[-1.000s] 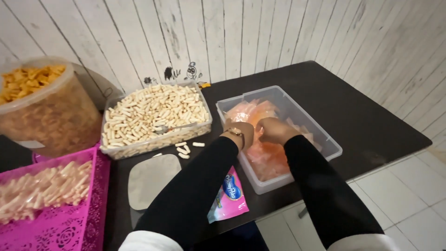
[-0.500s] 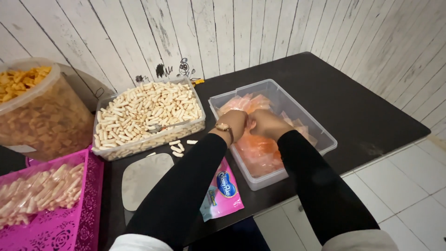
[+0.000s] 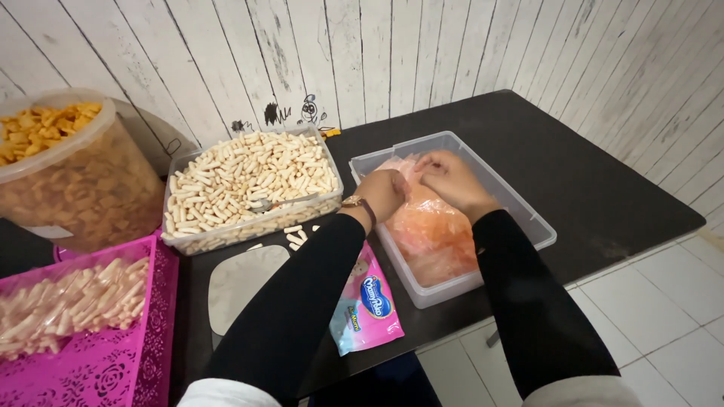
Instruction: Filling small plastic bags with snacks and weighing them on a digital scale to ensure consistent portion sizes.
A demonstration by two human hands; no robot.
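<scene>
Clear bin (image 3: 528, 218) holds orange packets (image 3: 434, 234); hands (image 3: 422, 182) inside.

A single head-worn camera looks down and forward from above the person's shoulders onto the dark table (image 3: 573, 181). It faces the white plank wall (image 3: 452, 53) behind the table. Both sleeved forearms enter from the bottom edge, so the view is close. The clear bin (image 3: 528, 218) sits near centre; the pink basket (image 3: 113, 369) is cut off at lower left. The tilt appears slightly clockwise.
</scene>
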